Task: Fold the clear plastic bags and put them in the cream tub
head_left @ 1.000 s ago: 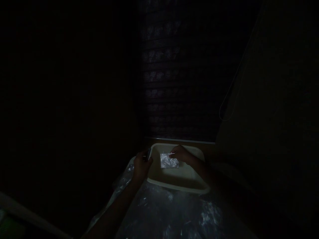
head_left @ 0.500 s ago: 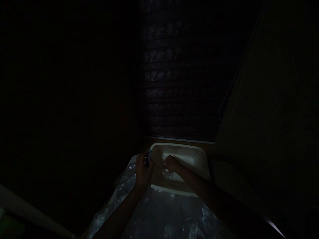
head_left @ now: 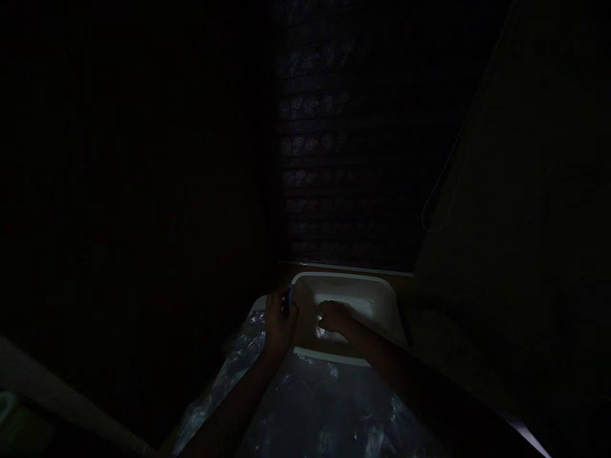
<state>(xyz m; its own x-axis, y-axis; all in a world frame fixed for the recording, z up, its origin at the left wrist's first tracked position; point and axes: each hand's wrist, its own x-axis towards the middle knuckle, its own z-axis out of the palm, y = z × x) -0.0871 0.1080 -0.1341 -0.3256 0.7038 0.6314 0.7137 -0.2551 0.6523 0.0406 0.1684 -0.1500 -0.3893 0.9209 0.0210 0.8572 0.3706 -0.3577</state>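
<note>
A pale, shallow basin [head_left: 344, 276] with rounded corners lies ahead of me in very dim light. At its left rim, my left hand [head_left: 279, 322] is closed around a flat, dark bluish-grey rectangular object [head_left: 289, 295], whose kind I cannot make out. My right hand [head_left: 335, 317] is inside the basin with its fingers pinched together, close to the bottom. A small bright, shiny patch [head_left: 320, 326] shows at those fingertips; whether it is something held or a reflection is unclear.
Crinkled clear plastic sheeting [head_left: 305, 407] covers the surface in front of the basin. Behind it hangs a dark patterned blind [head_left: 324, 159], with a looped cord [head_left: 433, 229] at its right. A pale edge [head_left: 57, 394] crosses the lower left.
My right hand has shifted slightly within the basin, its fingers drawn closer together. My left hand keeps its hold on the rectangular object. The view has moved a little.
</note>
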